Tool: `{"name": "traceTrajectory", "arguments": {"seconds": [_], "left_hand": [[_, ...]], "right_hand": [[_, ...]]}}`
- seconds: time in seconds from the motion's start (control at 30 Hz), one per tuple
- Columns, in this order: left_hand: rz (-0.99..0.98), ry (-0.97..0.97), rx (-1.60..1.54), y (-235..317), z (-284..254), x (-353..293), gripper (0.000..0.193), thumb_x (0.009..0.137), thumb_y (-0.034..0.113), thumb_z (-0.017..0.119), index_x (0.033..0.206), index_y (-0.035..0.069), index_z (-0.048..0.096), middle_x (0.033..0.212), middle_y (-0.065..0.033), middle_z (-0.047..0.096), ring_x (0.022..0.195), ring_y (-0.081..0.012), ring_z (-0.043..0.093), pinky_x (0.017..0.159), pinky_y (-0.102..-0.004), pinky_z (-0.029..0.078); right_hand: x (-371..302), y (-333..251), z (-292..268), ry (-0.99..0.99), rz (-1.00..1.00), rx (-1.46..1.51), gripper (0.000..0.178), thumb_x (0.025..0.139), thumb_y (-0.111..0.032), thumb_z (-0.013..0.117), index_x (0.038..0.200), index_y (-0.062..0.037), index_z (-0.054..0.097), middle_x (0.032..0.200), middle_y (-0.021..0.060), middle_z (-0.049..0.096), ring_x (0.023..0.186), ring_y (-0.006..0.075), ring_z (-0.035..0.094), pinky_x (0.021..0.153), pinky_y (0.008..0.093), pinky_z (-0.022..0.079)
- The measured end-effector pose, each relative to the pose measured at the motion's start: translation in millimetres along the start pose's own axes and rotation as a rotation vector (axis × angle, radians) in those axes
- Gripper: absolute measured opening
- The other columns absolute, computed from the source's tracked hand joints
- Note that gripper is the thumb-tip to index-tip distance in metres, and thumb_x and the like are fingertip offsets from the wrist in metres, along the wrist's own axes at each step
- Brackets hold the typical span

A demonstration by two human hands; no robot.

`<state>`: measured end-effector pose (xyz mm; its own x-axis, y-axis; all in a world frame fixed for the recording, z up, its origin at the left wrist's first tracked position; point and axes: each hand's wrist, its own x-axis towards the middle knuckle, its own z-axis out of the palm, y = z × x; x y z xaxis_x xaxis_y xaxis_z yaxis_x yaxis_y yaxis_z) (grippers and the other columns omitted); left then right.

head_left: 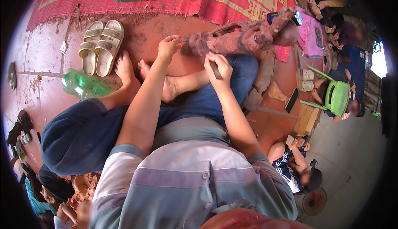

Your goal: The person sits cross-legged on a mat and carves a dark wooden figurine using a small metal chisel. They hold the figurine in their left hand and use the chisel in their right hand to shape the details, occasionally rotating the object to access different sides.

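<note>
Fingers of the right hand [220, 68] are clamped around a dark, flat tool [215, 70], just below the reddish-brown carving [236, 39]. Fingers of the left hand [168, 47] are curled near the carving's left end; whether they grip or touch anything cannot be told. The carving, knobbly and apparently wooden, lies lengthwise beyond the person's blue-clad right knee [244, 66].

Below and left of the carving are 2 bare feet [123, 66]; farther left, 2 pale sandals [110, 44] and a green plastic bottle [85, 84].

The main risk seems to be a slip: if the tool skids off the uneven surface, it could hit the left hand or a foot. Pushed without firm bracing, the rounded carving might also roll, making a stroke gouge too deeply.
</note>
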<state>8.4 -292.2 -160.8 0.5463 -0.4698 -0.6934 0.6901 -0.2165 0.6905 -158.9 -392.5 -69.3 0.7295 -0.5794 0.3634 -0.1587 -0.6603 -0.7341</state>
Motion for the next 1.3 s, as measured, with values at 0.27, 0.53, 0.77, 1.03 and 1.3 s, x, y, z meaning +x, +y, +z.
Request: {"name": "traceTrajectory", "arguments": {"seconds": [0.27, 0.53, 0.77, 1.03, 1.3], "left_hand": [[0.015, -0.069, -0.034, -3.4, 0.0, 6.1, 0.034, 0.091, 0.017, 0.055, 0.122, 0.006, 0.057, 0.109, -0.0055, 0.067, 0.092, -0.0186, 0.064, 0.083, -0.0302, 0.048], [0.159, -0.242, 0.168, -10.3, 27.5, -3.0, 0.054, 0.082, 0.004, 0.065, 0.133, 0.003, 0.05, 0.122, -0.0101, 0.059, 0.1, -0.0161, 0.06, 0.085, -0.0274, 0.049], [0.099, -0.176, 0.206, -4.8, 24.9, 2.4, 0.056, 0.078, -0.002, 0.063, 0.132, 0.005, 0.053, 0.121, -0.0103, 0.06, 0.097, -0.0148, 0.059, 0.089, -0.0268, 0.047], [0.133, -0.117, 0.225, -14.1, 24.0, 9.5, 0.049, 0.078, -0.003, 0.061, 0.127, 0.001, 0.057, 0.115, -0.0098, 0.065, 0.101, -0.0159, 0.062, 0.086, -0.0251, 0.048], [0.114, -0.146, 0.171, -12.8, 23.3, 9.6, 0.051, 0.079, 0.001, 0.062, 0.13, 0.001, 0.054, 0.116, -0.0087, 0.064, 0.099, -0.0163, 0.062, 0.083, -0.0277, 0.049]], "right_hand": [[8.3, -3.7, 9.3, 0.038, -0.036, 0.006, 0.012, 0.075, 0.0, 0.069, 0.086, 0.0005, 0.062, 0.085, 0.0169, 0.065, 0.08, 0.0305, 0.067, 0.072, 0.0345, 0.054], [14.8, -9.7, 0.8, 0.04, -0.017, 0.002, 0.012, 0.077, -0.001, 0.069, 0.087, 0.0001, 0.063, 0.085, 0.0164, 0.065, 0.078, 0.0314, 0.066, 0.072, 0.0351, 0.053], [-5.6, -22.6, -19.0, -0.003, 0.096, -0.003, 0.014, 0.076, -0.002, 0.07, 0.089, -0.0004, 0.065, 0.089, 0.0163, 0.067, 0.08, 0.0294, 0.067, 0.072, 0.0336, 0.054], [-8.2, -9.8, 5.4, -0.003, 0.031, -0.019, 0.015, 0.073, -0.002, 0.071, 0.082, -0.0015, 0.059, 0.083, 0.016, 0.064, 0.073, 0.0303, 0.065, 0.066, 0.0332, 0.053], [14.1, -7.9, 8.1, 0.047, -0.057, -0.037, 0.013, 0.076, -0.003, 0.069, 0.081, -0.0009, 0.057, 0.084, 0.0165, 0.064, 0.077, 0.0329, 0.065, 0.068, 0.0362, 0.053]]}}
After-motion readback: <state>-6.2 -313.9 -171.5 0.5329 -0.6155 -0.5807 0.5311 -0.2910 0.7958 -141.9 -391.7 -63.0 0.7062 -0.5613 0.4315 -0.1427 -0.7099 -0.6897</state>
